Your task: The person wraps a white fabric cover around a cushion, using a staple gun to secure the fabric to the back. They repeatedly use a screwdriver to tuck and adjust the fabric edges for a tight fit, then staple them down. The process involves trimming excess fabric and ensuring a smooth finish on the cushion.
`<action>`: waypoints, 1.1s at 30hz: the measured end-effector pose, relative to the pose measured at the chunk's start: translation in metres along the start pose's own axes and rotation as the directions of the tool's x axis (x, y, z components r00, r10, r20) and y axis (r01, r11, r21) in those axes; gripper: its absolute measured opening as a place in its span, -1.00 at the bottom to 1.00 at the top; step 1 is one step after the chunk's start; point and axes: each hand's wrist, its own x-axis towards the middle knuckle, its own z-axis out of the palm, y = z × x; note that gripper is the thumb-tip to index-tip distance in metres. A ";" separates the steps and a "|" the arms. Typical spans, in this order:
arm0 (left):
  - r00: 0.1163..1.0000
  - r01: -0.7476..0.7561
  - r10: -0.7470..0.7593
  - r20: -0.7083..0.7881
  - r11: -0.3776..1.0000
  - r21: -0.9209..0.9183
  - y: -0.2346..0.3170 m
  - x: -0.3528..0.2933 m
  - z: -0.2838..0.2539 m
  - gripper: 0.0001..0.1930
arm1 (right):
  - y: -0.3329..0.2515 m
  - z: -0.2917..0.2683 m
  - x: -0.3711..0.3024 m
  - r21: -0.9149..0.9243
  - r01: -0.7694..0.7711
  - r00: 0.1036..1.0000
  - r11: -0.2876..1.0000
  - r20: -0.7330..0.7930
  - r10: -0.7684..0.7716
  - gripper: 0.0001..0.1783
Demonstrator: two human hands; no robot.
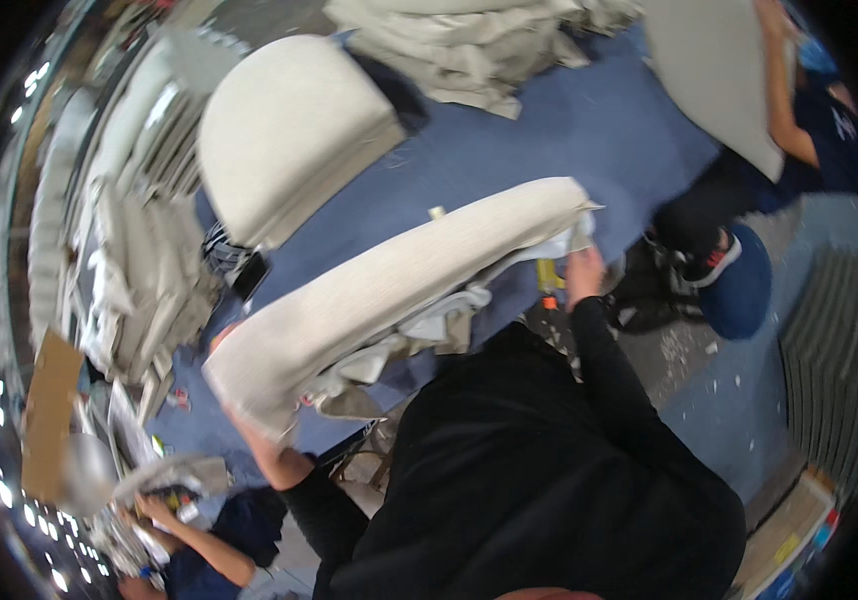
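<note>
Fingers of the right hand [585, 274] are gripping the cover flap [581, 236] at one end of the long beige cushion [419, 262] — seemingly to steady that end. The left hand [248, 428] is bracing the opposite end, apparently to balance the length; the cushion is mostly hiding its fingers, so their closure cannot be told. The cushion is extending along the near edge of the blue table [519, 150], loose fabric [429, 325] hanging toward the person. Toward the far edge, a rounded cushion [294, 130] is lying beside a fabric pile [469, 45] — presumably leaving working room.
</note>
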 end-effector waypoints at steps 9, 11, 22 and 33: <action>0.925 -0.351 0.356 0.133 0.935 -0.057 0.094 0.016 0.046 -0.32 | -0.239 -0.021 -0.001 0.407 0.232 0.967 0.884 0.000 -0.255 -0.64; 0.875 -0.417 0.437 0.210 0.899 -0.137 0.105 0.021 0.038 -0.37 | -0.299 -0.013 -0.039 0.507 0.270 0.927 0.819 0.094 -0.364 -0.60; 0.467 -0.416 0.653 0.596 0.757 -0.503 0.094 0.046 0.042 -0.40 | -0.402 0.087 -0.235 0.424 0.239 0.381 0.874 0.786 -0.486 -0.56; 0.850 0.153 0.286 0.442 0.669 -0.728 0.082 0.070 0.062 -0.61 | -0.366 0.142 -0.250 0.284 -0.142 0.314 0.948 0.922 -0.229 -0.64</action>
